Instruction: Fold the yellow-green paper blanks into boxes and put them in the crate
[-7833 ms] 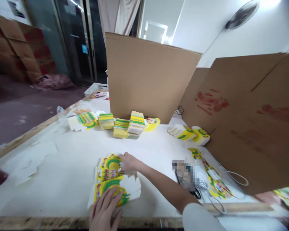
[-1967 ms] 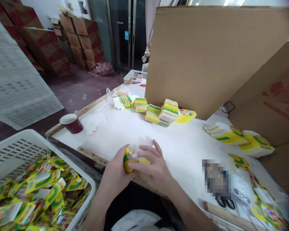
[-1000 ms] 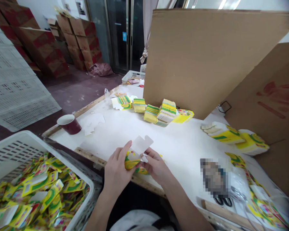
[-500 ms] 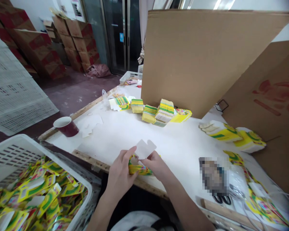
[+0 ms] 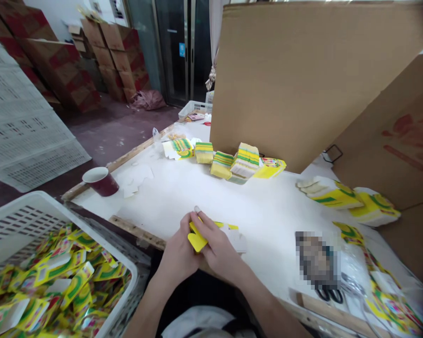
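While both of my hands work at the near edge of the tabletop (image 5: 268, 206), the biggest thing I see is the brown cardboard sheet (image 5: 303, 80) standing upright along the far edge, with a second red-printed cardboard panel (image 5: 402, 159) leaning at the right side. Off the near-left corner sits a white plastic basket (image 5: 28, 216), filled with folded yellow-and-green cartons (image 5: 63, 286). Along the foot of the upright sheet runs a row of bundled flat cartons (image 5: 232, 162), and two more bundles (image 5: 348, 199) lie toward the right edge, close to the leaning panel. At the near-right corner I make out loose printed blanks (image 5: 387, 300) and a pair of scissors (image 5: 326, 293), partly hidden by a blurred patch. A dark red cup (image 5: 100, 180) stands at the left edge, just beside some white paper scraps (image 5: 136, 180).

My left hand (image 5: 178, 253) and right hand (image 5: 216, 246) meet just over the near edge, both closed around one small yellow carton (image 5: 197, 240). The left cups it from the left and below; the right lies over its top, fingers (image 5: 202, 220) reaching across. A yellow flap sticks out between them, and a white flap (image 5: 238, 239) shows past the right hand, lying on the tabletop.
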A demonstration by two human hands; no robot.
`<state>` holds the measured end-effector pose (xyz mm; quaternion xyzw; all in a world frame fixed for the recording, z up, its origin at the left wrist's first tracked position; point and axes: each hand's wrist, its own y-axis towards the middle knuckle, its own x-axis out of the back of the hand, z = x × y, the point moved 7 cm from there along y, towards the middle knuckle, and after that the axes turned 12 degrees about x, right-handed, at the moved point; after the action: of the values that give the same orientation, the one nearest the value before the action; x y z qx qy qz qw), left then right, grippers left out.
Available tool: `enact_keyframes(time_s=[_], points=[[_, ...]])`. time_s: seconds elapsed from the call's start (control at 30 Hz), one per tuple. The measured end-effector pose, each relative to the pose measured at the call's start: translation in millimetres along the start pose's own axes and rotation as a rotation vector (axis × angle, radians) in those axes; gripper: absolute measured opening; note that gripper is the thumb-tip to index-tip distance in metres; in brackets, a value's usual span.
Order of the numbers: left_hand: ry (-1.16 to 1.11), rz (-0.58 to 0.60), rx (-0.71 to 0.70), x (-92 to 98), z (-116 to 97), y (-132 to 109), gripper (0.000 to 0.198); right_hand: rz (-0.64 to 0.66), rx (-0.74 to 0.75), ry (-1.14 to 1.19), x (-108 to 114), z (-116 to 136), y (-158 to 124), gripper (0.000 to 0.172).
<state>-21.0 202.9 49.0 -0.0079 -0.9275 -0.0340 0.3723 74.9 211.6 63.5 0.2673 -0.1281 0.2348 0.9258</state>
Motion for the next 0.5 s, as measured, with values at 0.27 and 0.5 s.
enact_keyframes(time_s=[0.27,0.5], points=[[0.072,-0.183,-0.056,27.0,1,-6,0.050,-0.014,0.034,-0.098,8,-14,-6,0.079],[0.003,-0.129,-0.088,31.9,1,-5,0.051,0.080,0.130,-0.181,13,-5,-7,0.053]])
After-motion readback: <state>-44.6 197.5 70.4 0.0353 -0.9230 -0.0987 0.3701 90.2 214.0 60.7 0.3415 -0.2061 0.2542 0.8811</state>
